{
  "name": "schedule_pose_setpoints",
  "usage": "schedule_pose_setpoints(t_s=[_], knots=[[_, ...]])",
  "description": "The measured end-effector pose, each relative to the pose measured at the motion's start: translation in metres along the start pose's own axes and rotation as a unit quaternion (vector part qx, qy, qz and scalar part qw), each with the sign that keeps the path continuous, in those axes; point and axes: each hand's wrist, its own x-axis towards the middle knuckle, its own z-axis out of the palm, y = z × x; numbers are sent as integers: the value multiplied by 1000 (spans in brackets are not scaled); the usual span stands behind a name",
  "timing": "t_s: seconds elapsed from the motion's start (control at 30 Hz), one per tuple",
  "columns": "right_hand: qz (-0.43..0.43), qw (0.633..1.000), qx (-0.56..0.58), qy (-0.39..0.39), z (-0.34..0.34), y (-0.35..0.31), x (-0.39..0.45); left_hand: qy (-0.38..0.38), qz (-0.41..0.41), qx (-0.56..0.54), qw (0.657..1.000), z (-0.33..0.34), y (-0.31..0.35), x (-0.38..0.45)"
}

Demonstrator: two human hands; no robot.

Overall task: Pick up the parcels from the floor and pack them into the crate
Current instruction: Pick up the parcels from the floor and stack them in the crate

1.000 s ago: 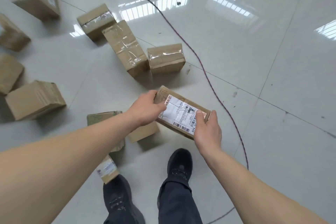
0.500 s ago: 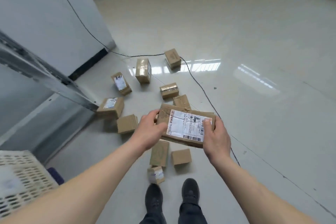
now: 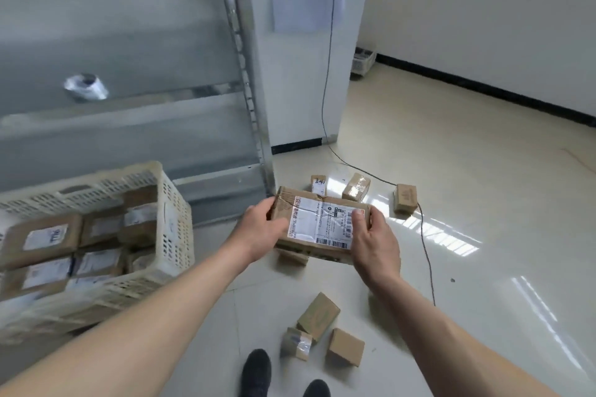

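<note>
I hold a flat brown parcel [image 3: 322, 222] with a white shipping label in front of me, well above the floor. My left hand [image 3: 258, 229] grips its left end and my right hand [image 3: 375, 243] grips its right end, thumb on the label. A white perforated plastic crate [image 3: 174, 216] stands to the left, holding several labelled brown parcels [image 3: 42, 237]. More parcels lie on the floor: three near my feet [image 3: 317, 316] and three farther off [image 3: 356, 186].
A grey metal shelving rack [image 3: 238, 51] rises behind the crate, next to a white pillar [image 3: 300, 74]. A dark cable [image 3: 425, 251] runs down the pillar and across the glossy tiled floor on the right. My shoes [image 3: 256, 371] show at the bottom.
I have risen and turned left with the parcel held in both hands. The crate and shelving rack have come into view; the floor parcels now lie farther below.
</note>
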Motion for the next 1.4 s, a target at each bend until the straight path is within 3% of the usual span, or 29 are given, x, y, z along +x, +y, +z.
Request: schedule_pose_setpoints(t_s=[0.43,0.83,1.4], knots=[[-124,988,-45,-84,94,-114,-45,106,-54,-100,988,-131,-70,-74],[-130,977,-71,-151,262,-202,-137,114,-101,-141,978,-284,-202,-120],[-187,935,-104,-283,437,-285,-144,149,-204,-151,956,-419,-329,-81]])
